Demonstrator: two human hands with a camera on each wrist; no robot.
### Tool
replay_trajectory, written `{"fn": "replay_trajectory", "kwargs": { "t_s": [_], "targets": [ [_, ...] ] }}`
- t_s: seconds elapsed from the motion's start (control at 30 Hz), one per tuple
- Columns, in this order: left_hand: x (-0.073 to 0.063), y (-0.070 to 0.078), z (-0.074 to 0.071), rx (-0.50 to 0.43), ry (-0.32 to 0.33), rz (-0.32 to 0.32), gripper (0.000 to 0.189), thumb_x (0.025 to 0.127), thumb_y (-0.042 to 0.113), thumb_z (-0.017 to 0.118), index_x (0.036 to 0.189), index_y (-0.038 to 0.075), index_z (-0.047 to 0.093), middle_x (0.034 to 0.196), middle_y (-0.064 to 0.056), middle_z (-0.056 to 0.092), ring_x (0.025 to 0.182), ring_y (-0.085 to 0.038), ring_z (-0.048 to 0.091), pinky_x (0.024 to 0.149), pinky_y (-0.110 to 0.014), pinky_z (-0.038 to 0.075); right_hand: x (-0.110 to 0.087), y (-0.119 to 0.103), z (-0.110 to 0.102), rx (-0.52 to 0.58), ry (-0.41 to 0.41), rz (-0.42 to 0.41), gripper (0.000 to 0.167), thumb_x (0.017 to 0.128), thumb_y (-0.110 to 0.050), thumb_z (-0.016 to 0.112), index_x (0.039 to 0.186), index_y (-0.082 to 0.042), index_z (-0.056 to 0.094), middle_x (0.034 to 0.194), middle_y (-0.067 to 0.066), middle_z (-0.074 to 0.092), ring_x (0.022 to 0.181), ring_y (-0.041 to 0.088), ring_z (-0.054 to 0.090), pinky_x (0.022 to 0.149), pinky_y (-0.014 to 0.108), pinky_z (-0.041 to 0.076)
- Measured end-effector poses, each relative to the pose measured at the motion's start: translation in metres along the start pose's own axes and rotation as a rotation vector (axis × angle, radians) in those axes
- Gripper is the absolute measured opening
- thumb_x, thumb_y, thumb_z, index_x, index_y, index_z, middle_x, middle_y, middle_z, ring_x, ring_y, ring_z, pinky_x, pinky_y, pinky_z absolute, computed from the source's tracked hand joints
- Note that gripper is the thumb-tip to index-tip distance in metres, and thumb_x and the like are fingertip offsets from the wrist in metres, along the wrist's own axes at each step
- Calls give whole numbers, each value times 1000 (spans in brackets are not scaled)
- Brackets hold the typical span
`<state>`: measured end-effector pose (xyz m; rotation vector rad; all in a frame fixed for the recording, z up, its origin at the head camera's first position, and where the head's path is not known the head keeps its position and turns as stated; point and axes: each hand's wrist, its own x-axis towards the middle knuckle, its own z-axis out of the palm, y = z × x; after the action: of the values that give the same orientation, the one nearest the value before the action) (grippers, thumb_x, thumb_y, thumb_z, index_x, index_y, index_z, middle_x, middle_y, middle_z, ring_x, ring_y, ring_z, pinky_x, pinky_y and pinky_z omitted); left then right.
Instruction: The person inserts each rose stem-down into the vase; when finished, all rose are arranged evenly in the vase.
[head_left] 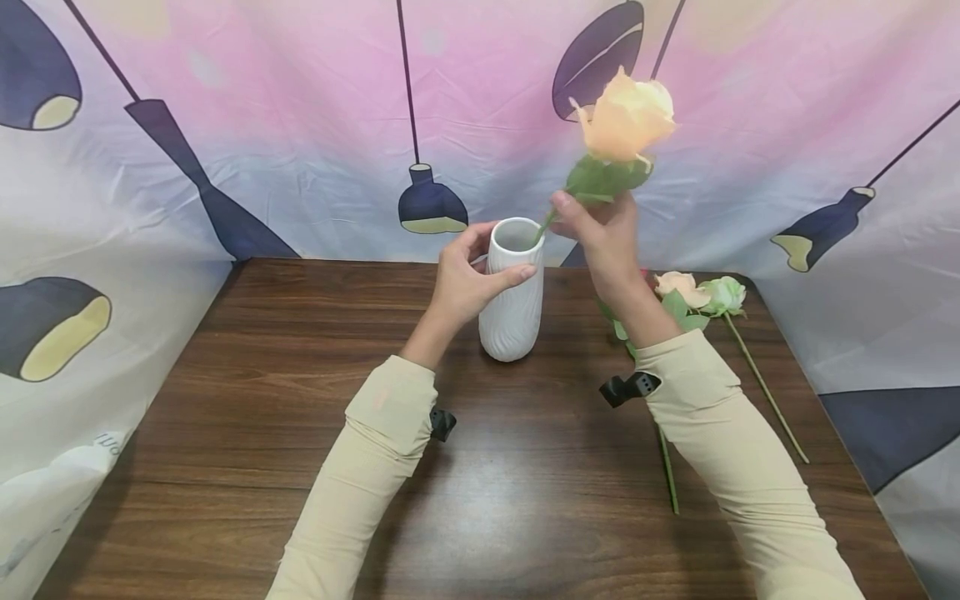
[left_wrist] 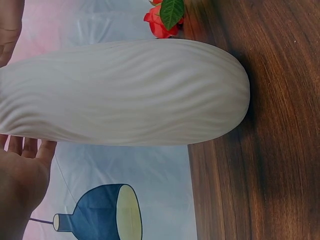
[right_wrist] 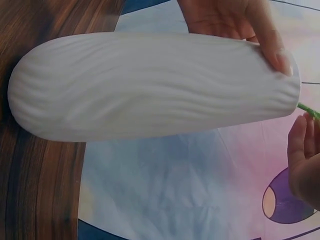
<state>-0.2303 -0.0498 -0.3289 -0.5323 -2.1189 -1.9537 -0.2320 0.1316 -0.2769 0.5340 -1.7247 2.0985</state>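
A white ribbed vase (head_left: 512,312) stands upright on the wooden table. My left hand (head_left: 467,282) holds it near the top, thumb across the front and fingers round the far side. In my right hand (head_left: 613,250) is a peach rose (head_left: 630,121), its stem pinched just below the leaves. The stem's lower end slants into the vase mouth, and the bloom stands well above the rim. From the right wrist, the left thumb (right_wrist: 282,62) shows pressed on the vase beside its rim, with a bit of green stem (right_wrist: 307,110) at the opening.
Right of the vase, a second peach rose (head_left: 678,287) and a pale green rose (head_left: 723,296) lie on the table (head_left: 300,417), stems toward the front. A red rose (left_wrist: 162,25) shows behind the vase in the left wrist view. A printed cloth (head_left: 322,192) hangs behind the table.
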Motion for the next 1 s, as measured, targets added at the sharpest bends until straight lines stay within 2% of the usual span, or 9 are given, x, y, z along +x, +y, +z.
{"fn": "replay_trajectory", "kwargs": {
  "t_s": [0.1, 0.2, 0.47, 0.6, 0.67, 0.8, 0.9, 1.0],
  "targets": [
    [0, 0, 0, 1, 0, 1, 62, 75, 6, 88, 131, 1, 62, 121, -19, 69, 107, -21, 68, 96, -38, 60, 0, -1, 2, 6, 32, 3, 15, 93, -6, 64, 101, -19, 64, 85, -7, 70, 80, 8, 67, 73, 28, 63],
    [0, -1, 0, 1, 0, 3, 62, 75, 6, 88, 131, 1, 62, 121, -18, 69, 107, -21, 68, 96, -38, 60, -1, -3, 3, 7, 50, 9, 14, 95, -7, 62, 96, -19, 67, 84, -7, 72, 78, 8, 66, 75, 28, 63],
    [0, -1, 1, -8, 7, 1, 61, 74, 5, 88, 130, 1, 63, 120, -19, 69, 105, -19, 68, 94, -36, 60, 2, -9, 3, 153, 138, -36, 20, 101, -3, 53, 108, -18, 64, 90, -3, 68, 80, 12, 66, 75, 25, 57],
    [0, 0, 1, -10, 10, -4, 61, 74, 5, 88, 130, 0, 63, 119, -19, 69, 104, -19, 68, 94, -35, 60, 4, -11, 3, 218, 174, -57, 21, 102, 0, 50, 107, -14, 64, 93, -2, 71, 79, 12, 67, 72, 25, 54],
    [0, 0, 1, -12, 11, -7, 62, 74, 5, 88, 130, 1, 63, 120, -19, 69, 104, -19, 68, 94, -35, 60, 4, -12, 4, 215, 168, -65, 23, 101, 4, 51, 105, -13, 67, 91, -1, 74, 74, 12, 69, 67, 24, 56],
    [0, 0, 1, -19, 10, -9, 62, 74, 3, 87, 131, 0, 62, 121, -20, 69, 106, -20, 68, 95, -36, 60, 3, -13, 4, 125, 176, -81, 36, 95, 14, 52, 94, -16, 72, 82, -6, 74, 68, 7, 67, 61, 20, 56],
    [0, 0, 1, -15, 9, -7, 63, 74, 2, 87, 131, -1, 62, 122, -21, 69, 108, -21, 67, 97, -36, 59, 2, -10, 5, 62, 182, -95, 42, 88, 18, 56, 87, -19, 74, 79, -10, 73, 75, 3, 64, 70, 18, 56],
    [1, -1, 1, -8, 7, -5, 63, 74, 3, 87, 132, -1, 62, 123, -20, 69, 109, -22, 68, 97, -36, 59, 1, -7, 5, 11, 137, -120, 37, 86, 17, 62, 90, -17, 76, 83, -12, 74, 83, 3, 63, 80, 21, 55]
  ]
}}
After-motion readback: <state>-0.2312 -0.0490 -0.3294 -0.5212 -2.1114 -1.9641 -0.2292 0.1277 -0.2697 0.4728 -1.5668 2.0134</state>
